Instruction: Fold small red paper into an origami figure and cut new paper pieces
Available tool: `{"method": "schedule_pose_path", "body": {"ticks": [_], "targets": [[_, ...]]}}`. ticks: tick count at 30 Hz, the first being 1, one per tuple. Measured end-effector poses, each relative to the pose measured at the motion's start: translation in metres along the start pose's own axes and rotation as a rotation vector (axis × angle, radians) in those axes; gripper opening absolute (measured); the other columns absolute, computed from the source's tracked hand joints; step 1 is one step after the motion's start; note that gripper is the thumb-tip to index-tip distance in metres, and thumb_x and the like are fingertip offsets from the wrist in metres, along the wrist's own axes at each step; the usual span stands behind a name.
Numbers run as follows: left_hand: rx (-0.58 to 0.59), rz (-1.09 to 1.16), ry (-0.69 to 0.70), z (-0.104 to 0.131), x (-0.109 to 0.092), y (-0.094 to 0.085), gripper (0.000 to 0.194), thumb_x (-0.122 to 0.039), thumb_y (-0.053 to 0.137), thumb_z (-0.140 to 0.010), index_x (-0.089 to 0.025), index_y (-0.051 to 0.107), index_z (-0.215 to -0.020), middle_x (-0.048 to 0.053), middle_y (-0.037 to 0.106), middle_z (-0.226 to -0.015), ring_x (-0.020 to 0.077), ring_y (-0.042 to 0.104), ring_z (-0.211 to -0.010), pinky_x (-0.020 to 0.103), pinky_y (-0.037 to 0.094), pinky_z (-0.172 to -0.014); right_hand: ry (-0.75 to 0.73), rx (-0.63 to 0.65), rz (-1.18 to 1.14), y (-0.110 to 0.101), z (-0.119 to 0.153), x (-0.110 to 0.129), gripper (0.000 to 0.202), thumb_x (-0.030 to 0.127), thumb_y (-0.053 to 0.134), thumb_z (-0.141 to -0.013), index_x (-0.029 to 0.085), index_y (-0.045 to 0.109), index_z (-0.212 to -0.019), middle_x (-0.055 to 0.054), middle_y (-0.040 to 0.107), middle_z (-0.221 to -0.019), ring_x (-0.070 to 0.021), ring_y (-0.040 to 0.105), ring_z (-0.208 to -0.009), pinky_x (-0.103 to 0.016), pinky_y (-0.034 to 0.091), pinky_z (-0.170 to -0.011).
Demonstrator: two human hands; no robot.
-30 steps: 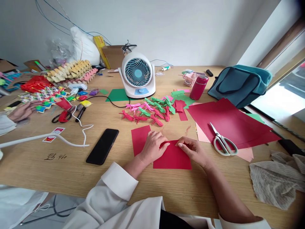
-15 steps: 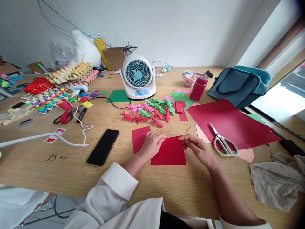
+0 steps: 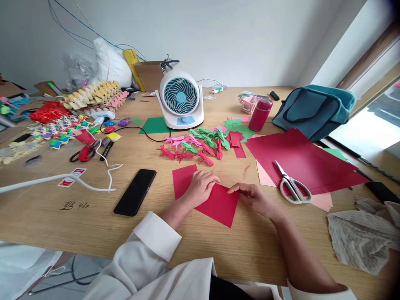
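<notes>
- At the near middle of the table (image 3: 193, 246), a red sheet (image 3: 218, 206) lies between the two hands, turned at a slant with one corner toward the person.
- Left arm: reaches forward and inward from the lower left; the white sleeve (image 3: 156, 233) is turned back, leaving the wrist bare.
- Left hand (image 3: 201, 185): back upward, fingers close together and curled, tips at the upper edge of the red sheet. Whether the thumb pinches the paper cannot be told.
- Beneath and beside the left hand, a second red piece (image 3: 183, 179) lies on the table.
- Right arm: bare along the forearm, angled forward and inward from the lower right.
- Right hand (image 3: 254, 200): forefinger extended leftward, tip touching the red sheet near its right corner; the remaining fingers bend under the palm. The thumb is hidden, so a closed pinch cannot be confirmed.
- Surroundings: a phone (image 3: 135, 192) lies left of the hands; scissors (image 3: 292, 187) rest to the right, on large red sheets (image 3: 300, 154); folded paper figures (image 3: 190, 148) lie beyond.
</notes>
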State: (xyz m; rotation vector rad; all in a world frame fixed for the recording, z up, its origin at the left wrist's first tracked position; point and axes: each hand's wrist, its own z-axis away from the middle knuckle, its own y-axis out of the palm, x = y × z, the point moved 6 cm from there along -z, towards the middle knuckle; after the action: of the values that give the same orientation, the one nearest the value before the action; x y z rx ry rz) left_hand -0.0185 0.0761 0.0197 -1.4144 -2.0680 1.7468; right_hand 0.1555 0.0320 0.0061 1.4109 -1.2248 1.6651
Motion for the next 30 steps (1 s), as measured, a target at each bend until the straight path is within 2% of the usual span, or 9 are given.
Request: {"method": "schedule_pose_path", "body": {"ticks": [4, 9, 13, 23, 30], "targets": [[-0.024, 0.044, -0.042, 0.0003, 0.0034, -0.0012, 0.023, -0.002, 0.047, -0.084, -0.022, 0.058, -0.091, 0.001, 0.066, -0.087, 0.0193, 0.057, -0.089, 0.035, 0.039, -0.087, 0.0, 0.085, -0.02, 0.0033, 0.0019, 0.0006, 0.023, 0.022, 0.055, -0.088, 0.019, 0.071, -0.105, -0.005, 0.072, -0.095, -0.0186, 0.065, -0.087, -0.03, 0.052, -0.077], [-0.031, 0.057, -0.046, -0.0002, 0.0056, -0.0002, 0.024, 0.001, 0.045, -0.081, -0.021, 0.056, -0.08, 0.0, 0.063, -0.08, 0.0186, 0.056, -0.085, 0.033, 0.04, -0.083, 0.064, 0.155, 0.005, 0.0068, 0.0055, -0.0005, 0.029, 0.019, 0.056, -0.086, 0.021, 0.07, -0.111, -0.001, 0.069, -0.084, -0.0122, 0.057, -0.063, -0.024, 0.045, -0.058], [-0.011, 0.065, -0.022, -0.0002, 0.0048, 0.0021, 0.028, 0.002, 0.044, -0.08, -0.021, 0.059, -0.073, 0.0, 0.064, -0.078, 0.018, 0.056, -0.083, 0.033, 0.04, -0.083, 0.06, 0.15, 0.012, 0.0069, 0.0051, -0.0015, 0.03, 0.016, 0.058, -0.081, 0.021, 0.073, -0.107, -0.003, 0.07, -0.096, -0.0132, 0.059, -0.07, -0.023, 0.045, -0.058], [0.005, 0.082, -0.019, 0.0008, 0.0042, 0.0038, 0.029, 0.001, 0.046, -0.079, -0.021, 0.064, -0.073, 0.0, 0.065, -0.076, 0.0173, 0.059, -0.084, 0.034, 0.04, -0.085, 0.033, 0.106, 0.032, 0.0054, 0.0038, -0.0054, 0.027, 0.016, 0.063, -0.076, 0.022, 0.076, -0.098, -0.002, 0.07, -0.092, -0.0136, 0.059, -0.067, -0.024, 0.047, -0.058], [0.006, 0.077, -0.023, 0.0007, 0.0056, 0.0049, 0.03, 0.001, 0.047, -0.078, -0.022, 0.066, -0.073, 0.0, 0.065, -0.076, 0.0175, 0.059, -0.083, 0.034, 0.041, -0.084, 0.037, 0.165, 0.102, 0.0074, 0.0032, -0.0044, 0.041, 0.008, 0.055, -0.075, 0.023, 0.074, -0.107, -0.002, 0.066, -0.095, -0.0124, 0.056, -0.07, -0.022, 0.044, -0.058]]}}
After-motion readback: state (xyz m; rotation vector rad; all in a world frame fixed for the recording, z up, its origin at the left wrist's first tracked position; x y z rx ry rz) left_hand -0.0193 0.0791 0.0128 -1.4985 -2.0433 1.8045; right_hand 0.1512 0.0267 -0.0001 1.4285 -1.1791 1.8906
